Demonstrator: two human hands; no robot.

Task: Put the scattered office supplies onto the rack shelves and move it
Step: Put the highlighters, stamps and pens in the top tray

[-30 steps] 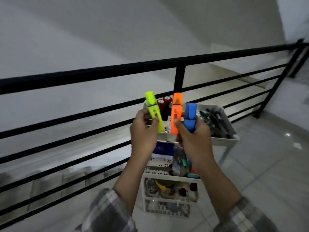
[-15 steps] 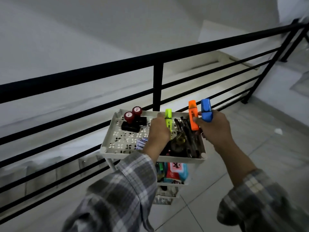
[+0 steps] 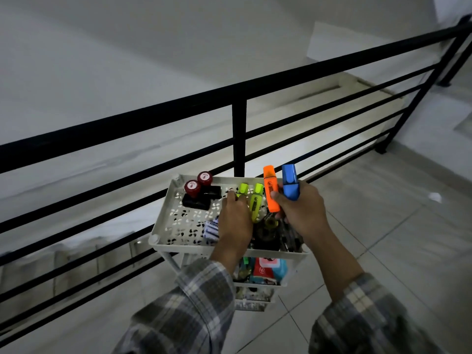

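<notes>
Covering a yellow highlighter point(image 3: 242, 189) at 12 o'clock on the top shelf point(image 3: 178, 227), the left hand point(image 3: 235, 221) hides its grip, which cannot be told, while the right hand point(image 3: 299, 210) clasps the orange highlighter point(image 3: 271, 194) and blue highlighter point(image 3: 290, 182) upright at 1 o'clock, awaiting shelving.
</notes>
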